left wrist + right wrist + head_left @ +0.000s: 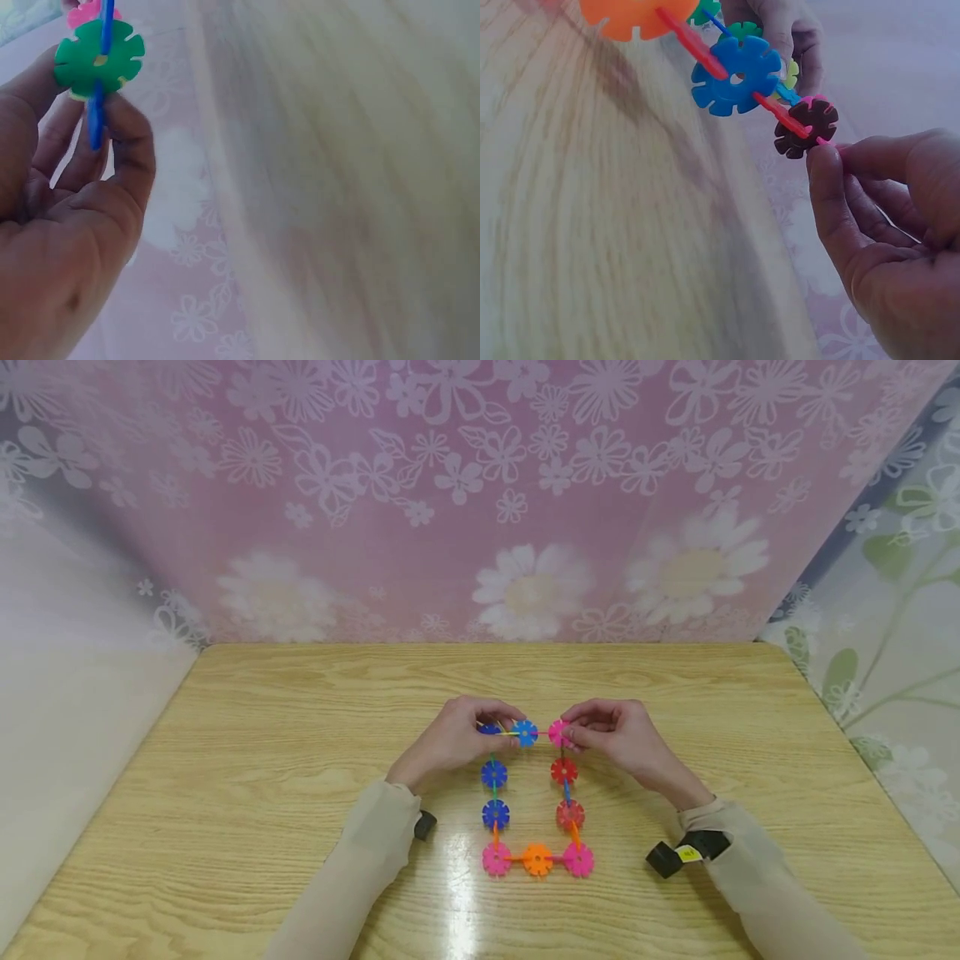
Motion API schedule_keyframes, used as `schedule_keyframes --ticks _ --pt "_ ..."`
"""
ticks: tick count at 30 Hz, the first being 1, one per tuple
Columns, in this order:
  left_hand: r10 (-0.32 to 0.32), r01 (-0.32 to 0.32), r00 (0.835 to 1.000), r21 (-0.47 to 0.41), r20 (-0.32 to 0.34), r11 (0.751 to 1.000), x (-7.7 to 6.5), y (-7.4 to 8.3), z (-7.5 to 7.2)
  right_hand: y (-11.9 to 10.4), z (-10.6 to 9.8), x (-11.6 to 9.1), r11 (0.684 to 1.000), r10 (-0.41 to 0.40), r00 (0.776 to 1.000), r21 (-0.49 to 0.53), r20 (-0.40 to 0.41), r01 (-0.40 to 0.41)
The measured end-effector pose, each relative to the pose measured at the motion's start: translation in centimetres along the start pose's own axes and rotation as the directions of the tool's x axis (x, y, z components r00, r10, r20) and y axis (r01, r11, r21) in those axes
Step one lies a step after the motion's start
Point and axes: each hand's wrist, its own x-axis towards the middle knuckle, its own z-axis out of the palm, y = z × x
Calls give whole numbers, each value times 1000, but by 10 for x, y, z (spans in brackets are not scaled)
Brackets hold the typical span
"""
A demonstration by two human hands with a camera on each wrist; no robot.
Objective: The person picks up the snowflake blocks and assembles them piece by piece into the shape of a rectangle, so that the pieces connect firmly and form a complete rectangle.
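Observation:
Notched plastic snowflake discs form a square loop in the head view. My left hand (457,735) pinches it at the far left corner, around a dark blue disc (490,729); the left wrist view shows a green disc (94,60) at those fingertips. My right hand (618,735) pinches a pink disc (558,732) at the far right corner. Between the hands sits a light blue disc (525,733). Blue discs (494,774) run down the left side, red discs (564,771) down the right. An orange disc (537,859) is midway along the near side, between pink discs (496,860).
Under the hands is a wood-grain table (285,710). A pink flowered cloth (420,527) hangs beyond its far edge, with pale cloth (75,693) on the left and leafy cloth (900,652) on the right. A black wrist camera (664,860) sits at the right sleeve.

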Motion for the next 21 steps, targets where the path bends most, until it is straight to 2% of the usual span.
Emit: schedule_keyframes --ticks 6,9,11,13,17,19,21 --pt "-41 38 997 48 60 998 -4 -8 -3 14 -9 -2 995 96 995 -5 -6 -96" --pt "-57 46 993 102 101 994 -12 -12 -9 21 -17 -5 992 122 993 -27 -6 -122" --pt "-76 56 985 127 153 990 -19 -14 -13 23 -23 -7 990 137 991 -45 4 -136" --pt "-100 70 966 129 239 989 -27 -15 -16 25 -29 -9 986 154 988 -68 7 -153" --pt "-126 110 905 63 405 992 -39 -11 -15 26 -40 -15 978 190 981 -96 21 -188" --pt "-131 144 881 6 455 990 -42 -9 -12 26 -44 -17 974 206 978 -101 31 -202" --pt "-139 182 867 -44 478 982 -44 -7 -10 27 -46 -19 973 211 977 -105 43 -205"
